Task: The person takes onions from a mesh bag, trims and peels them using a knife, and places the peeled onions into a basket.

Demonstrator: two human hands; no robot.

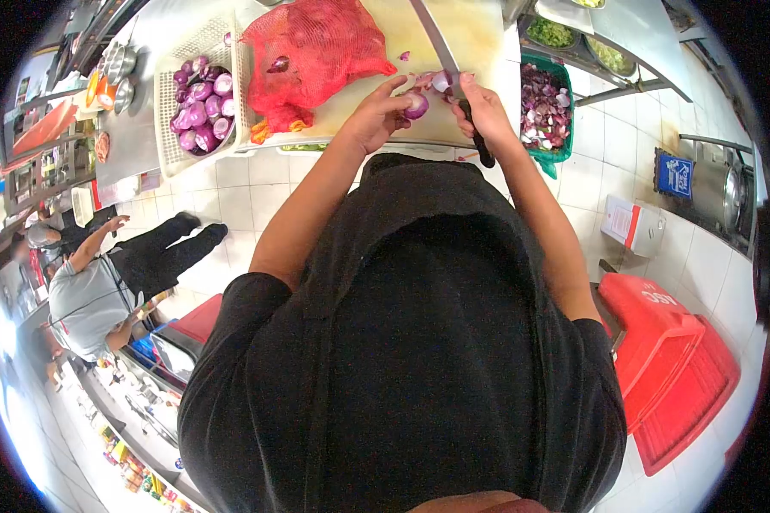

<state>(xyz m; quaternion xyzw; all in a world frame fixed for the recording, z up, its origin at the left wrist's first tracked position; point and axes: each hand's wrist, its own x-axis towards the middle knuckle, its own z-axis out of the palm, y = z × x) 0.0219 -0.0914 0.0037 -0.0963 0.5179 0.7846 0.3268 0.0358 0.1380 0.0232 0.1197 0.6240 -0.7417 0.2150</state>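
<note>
My left hand (376, 115) holds a purple onion (415, 106) between its fingers, above the near part of a pale cutting board (479, 38). In my right hand (485, 109) is the black handle of a knife (437, 38), its long blade pointing away from me. Beside the blade, at my right fingertips, is a small pale purple onion piece (441, 81). Bits of onion skin lie between the hands. A red mesh bag (325, 51) rests on the board to the left. Farther left, a white basket (168, 128) holds several peeled purple onions (204, 107).
A green crate (565, 152) of onion skins stands right of the board. Metal bowls (121, 92) sit at the far left. Another person (94, 299) in a grey shirt stands at the left. A red bin (667, 359) and a white box (631, 224) are at the right.
</note>
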